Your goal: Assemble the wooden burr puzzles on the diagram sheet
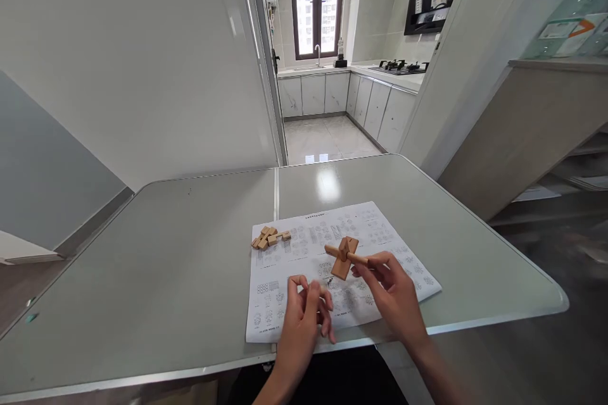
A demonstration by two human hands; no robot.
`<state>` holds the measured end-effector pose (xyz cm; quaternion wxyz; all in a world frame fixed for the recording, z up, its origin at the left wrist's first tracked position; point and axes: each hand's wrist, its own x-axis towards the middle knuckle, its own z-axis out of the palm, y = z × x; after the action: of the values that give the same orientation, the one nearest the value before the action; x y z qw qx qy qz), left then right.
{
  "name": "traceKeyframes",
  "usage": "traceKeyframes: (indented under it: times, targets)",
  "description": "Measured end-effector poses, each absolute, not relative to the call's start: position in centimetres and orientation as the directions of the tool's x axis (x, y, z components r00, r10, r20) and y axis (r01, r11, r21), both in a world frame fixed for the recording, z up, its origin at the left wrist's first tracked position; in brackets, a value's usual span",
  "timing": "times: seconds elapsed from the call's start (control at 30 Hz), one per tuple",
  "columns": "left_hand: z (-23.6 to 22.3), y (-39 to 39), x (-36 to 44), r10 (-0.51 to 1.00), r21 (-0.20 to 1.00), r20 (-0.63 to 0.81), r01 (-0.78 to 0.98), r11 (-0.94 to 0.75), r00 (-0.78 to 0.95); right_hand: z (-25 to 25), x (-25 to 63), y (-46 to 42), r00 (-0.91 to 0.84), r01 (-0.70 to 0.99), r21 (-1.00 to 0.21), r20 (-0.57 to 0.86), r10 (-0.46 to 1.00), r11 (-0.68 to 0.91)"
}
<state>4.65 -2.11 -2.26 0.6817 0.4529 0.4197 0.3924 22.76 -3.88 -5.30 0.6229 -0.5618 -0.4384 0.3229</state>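
Over a printed sheet, my right hand (394,294) pinches one end of a round wooden rod. That rod runs through a small wooden assembly (341,269), made of a flat rectangular plate with a block at its middle. The assembly is held tilted above the paper. My left hand (306,313) is beside it to the left, fingers loosely curled and apart, and nothing shows in them. Beneath both hands lies the instruction sheet (294,269), covered in small line drawings. Several small wooden blocks (266,238) are clustered on its upper left corner.
The pale table (190,285) has a metal edge and a seam across it. A green scrap (31,317) lies near its left edge. Behind are a white panel (142,63) and a kitchen counter (313,69). Shelving with plastic bottles (570,31) stands at right.
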Motion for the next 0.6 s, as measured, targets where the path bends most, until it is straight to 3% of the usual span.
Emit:
traceKeyframes:
  times: [0.07,0.17,0.33,0.43,0.6]
  targets:
    - [-2.3,-1.5,2.8,0.945,0.982,-0.156,-0.056,0.179,0.289,-5.0,24.2,-2.5,0.414,0.102,-0.986,0.163,0.896,0.132]
    - [-2.6,-0.3,-0.6,0.989,0.966,-0.03,0.259,-0.008,0.142,-4.7,26.5,0.1,0.422,0.131,-0.982,0.181,0.888,0.138]
    - [-4.0,2.1,-6.0,0.982,0.705,0.141,0.683,-0.19,0.127,-4.5,30.0,4.7,0.423,0.25,-0.961,0.218,0.879,0.118]
    - [-4.8,3.0,-7.9,0.974,0.578,0.178,0.786,-0.218,0.139,-4.8,31.7,7.4,0.439,0.351,-0.932,0.251,0.863,0.093]
    - [-5.0,3.2,-8.9,0.974,0.534,0.109,0.815,-0.224,0.196,-6.1,33.4,10.6,0.469,0.374,-0.926,0.244,0.849,0.059]
